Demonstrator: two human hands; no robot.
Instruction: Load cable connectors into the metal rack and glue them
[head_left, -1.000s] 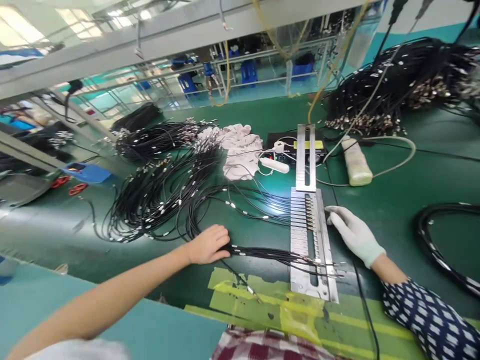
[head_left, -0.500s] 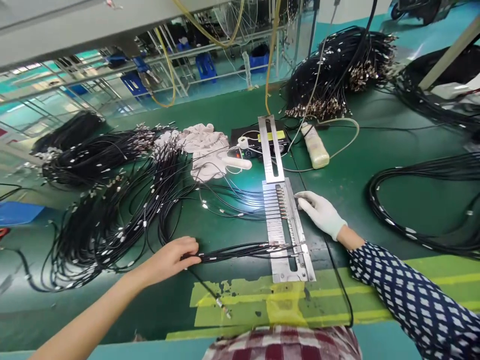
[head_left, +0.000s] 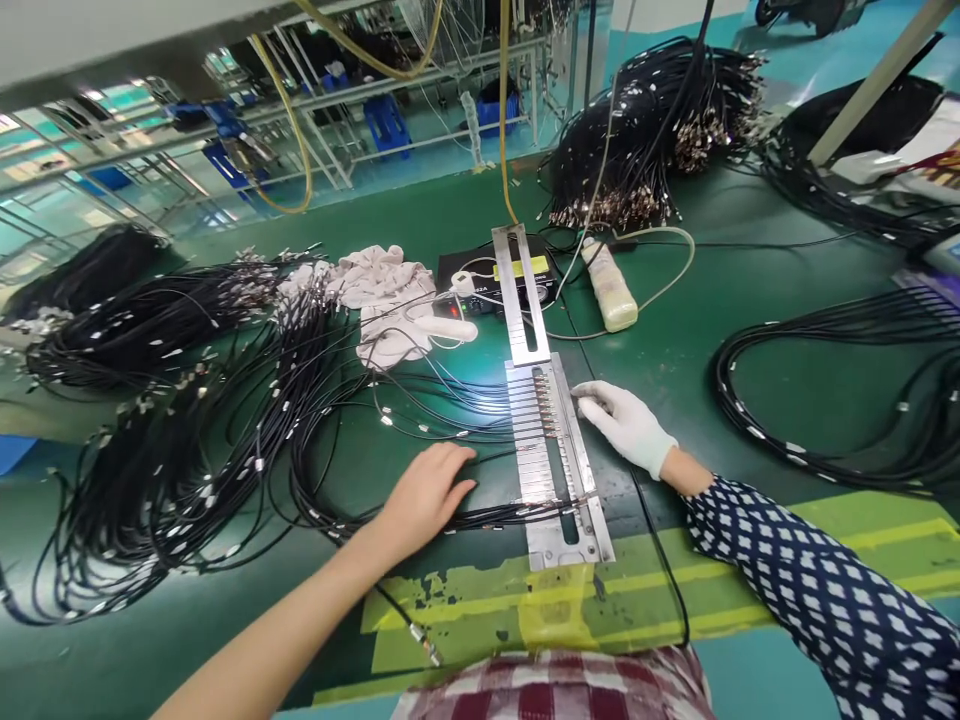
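Observation:
My bare left hand (head_left: 429, 497) reaches over a bundle of black cables (head_left: 491, 517). Its fingers are closed on a single black cable (head_left: 496, 455), whose far end lies on a slotted metal fixture (head_left: 535, 480). Several cables sit side by side in the upper slots, their metal tips (head_left: 545, 405) in a row along the long opening. The bundle's ends rest across the lower part of the fixture. In a white glove, my right hand (head_left: 626, 425) is beside the fixture's right edge, thumb and forefinger extended and slightly apart. Nothing shows between them.
A second slotted metal plate (head_left: 523, 295) adjoins the fixture's upper end, over a black box (head_left: 465, 275). Cable heaps lie left (head_left: 180, 480) and back right (head_left: 637, 140). Crumpled gloves (head_left: 386, 300) and a plastic bottle (head_left: 611, 290) lie nearby. Coiled cables (head_left: 757, 430) are at right.
My left hand has moved right and slightly up from the bundle's left part, toward the fixture, and a single cable now runs from its fingers. My right hand stays beside the fixture. The view has shifted.

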